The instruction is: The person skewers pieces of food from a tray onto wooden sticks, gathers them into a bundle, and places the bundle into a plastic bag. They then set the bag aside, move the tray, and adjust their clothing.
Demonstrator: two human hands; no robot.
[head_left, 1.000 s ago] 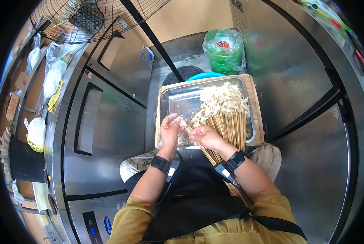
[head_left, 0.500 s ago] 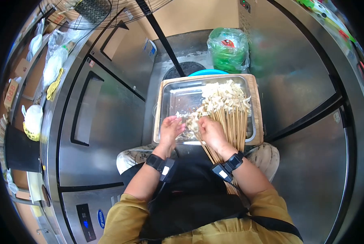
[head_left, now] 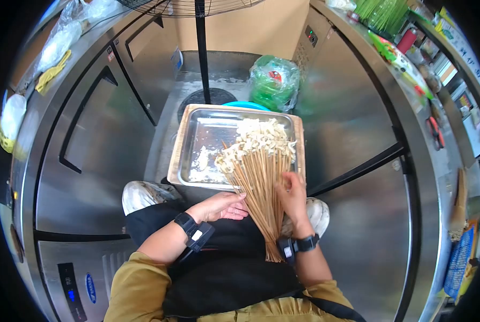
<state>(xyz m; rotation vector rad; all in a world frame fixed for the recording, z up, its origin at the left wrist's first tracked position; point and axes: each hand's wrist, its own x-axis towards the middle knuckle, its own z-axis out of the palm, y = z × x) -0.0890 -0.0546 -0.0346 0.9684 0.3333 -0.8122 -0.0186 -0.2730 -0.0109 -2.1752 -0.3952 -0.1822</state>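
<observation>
A fan of thin wooden skewers (head_left: 261, 188) lies with pale, cream-coloured food pieces (head_left: 264, 135) on its far ends. Those ends rest in a shallow metal tray (head_left: 201, 119), and the bare ends reach over its near rim toward my lap. My left hand (head_left: 225, 207) is at the left edge of the skewers, thumb and fingers apart, fingertips close against the sticks. At their right edge is my right hand (head_left: 292, 197), its fingers curled in; what they hold, if anything, is hidden. White scraps (head_left: 201, 163) lie in the tray's left part.
The tray sits on a wooden board (head_left: 176, 155) with a blue basin (head_left: 246, 105) behind it. Beyond stands a plastic-wrapped green bundle (head_left: 275, 83). Steel cabinets close in on the left (head_left: 89, 177) and right (head_left: 352, 214). A black fan pole (head_left: 203, 59) rises at the back.
Both hands have come back from the food end to the sides of the skewers nearer my lap. My left hand has moved against the sticks. The camera view has turned right.
</observation>
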